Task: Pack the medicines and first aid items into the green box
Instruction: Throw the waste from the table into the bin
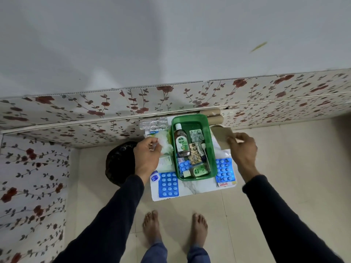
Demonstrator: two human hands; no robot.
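Observation:
The green box (pixel 191 117) stands on a small white marbled board (pixel 191 188) on the floor. Inside lie a brown Dettol bottle (pixel 181 142), a smaller green bottle (pixel 198 170), a silver pill strip (pixel 196 135) and a blue pill strip (pixel 184 165). Left of the box, my left hand (pixel 147 156) pinches a small item over a white cotton pack (pixel 166 142). To the right of the box, my right hand (pixel 242 149) grips a tan bandage strip (pixel 223 136). Blue pill strips lie at the front left (pixel 168 184) and right (pixel 225 170).
Two tan bandage rolls (pixel 213 115) lie behind the box against the floral wall panel. A clear plastic packet (pixel 153 123), a white carton (pixel 165 162) and a small blue jar (pixel 154 176) sit left of the box. A black bag (pixel 118 162) lies further left. My bare feet (pixel 175 228) stand below.

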